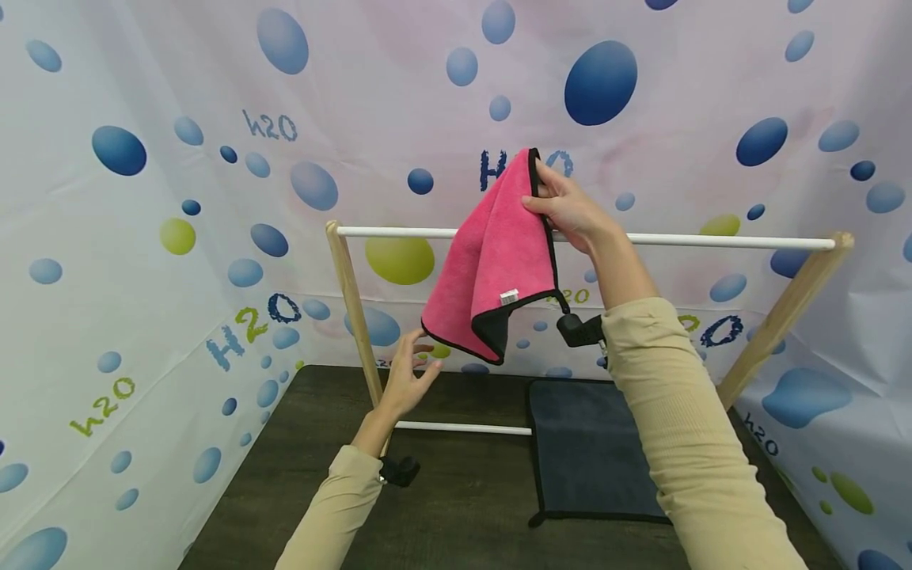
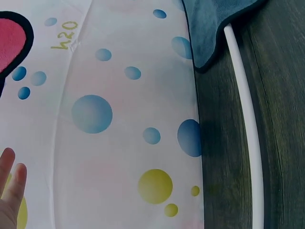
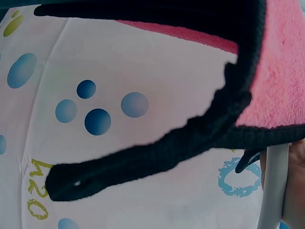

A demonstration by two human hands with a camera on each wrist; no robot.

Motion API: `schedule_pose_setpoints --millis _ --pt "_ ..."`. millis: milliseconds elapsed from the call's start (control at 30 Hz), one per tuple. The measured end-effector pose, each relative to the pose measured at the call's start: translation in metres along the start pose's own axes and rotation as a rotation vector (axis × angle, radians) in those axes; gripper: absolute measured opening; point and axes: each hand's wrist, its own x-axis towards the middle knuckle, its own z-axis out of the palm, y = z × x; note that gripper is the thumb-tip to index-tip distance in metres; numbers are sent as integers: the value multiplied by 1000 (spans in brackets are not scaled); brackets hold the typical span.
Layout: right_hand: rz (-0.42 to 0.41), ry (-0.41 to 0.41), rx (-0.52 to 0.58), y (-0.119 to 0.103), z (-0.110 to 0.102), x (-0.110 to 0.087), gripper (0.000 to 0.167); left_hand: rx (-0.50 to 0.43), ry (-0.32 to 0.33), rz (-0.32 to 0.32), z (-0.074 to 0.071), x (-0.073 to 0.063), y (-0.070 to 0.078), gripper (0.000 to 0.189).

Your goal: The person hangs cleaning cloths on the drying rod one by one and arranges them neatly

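Note:
A pink towel [image 1: 509,237] with black edging, a white label and a grey reverse side hangs in front of the upper white bar. My right hand [image 1: 566,210] pinches it high on its right edge between thumb and fingers. Below that hand dangles a black hanging loop [image 3: 138,152], large in the right wrist view. My left hand [image 1: 408,376] is just under the towel's lower left corner, fingers spread and loosely bent. In the left wrist view a gap separates its fingers [image 2: 16,183] from the pink corner [image 2: 9,43].
A rack with wooden posts [image 1: 349,301] and a white upper bar [image 1: 727,240] stands on the dark wooden table [image 1: 271,483]. A dark grey towel [image 1: 591,451] covers part of the lower white bar [image 1: 463,428]. Behind hangs a white curtain [image 1: 399,71] with blue and green bubbles.

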Motion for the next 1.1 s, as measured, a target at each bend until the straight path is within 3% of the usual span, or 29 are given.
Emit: schedule_pose_setpoints --millis 100,333,467,600,867,1100 --pt "1 1 -2 0 0 0 65 -25 -7 -2 -1 1 10 53" --pt "11 11 -10 -1 1 0 64 -87 -84 -39 1 5 14 54" --pt "6 5 -6 0 3 2 64 -106 -81 -30 -3 7 17 51" --pt "-4 -1 -8 -1 5 2 64 -126 -52 -14 -14 11 28 48" --pt "-3 6 -21 -2 6 2 63 -72 -13 66 -48 27 51 32" --pt "9 31 -32 -2 4 1 63 -149 -24 -18 -68 48 40 27"
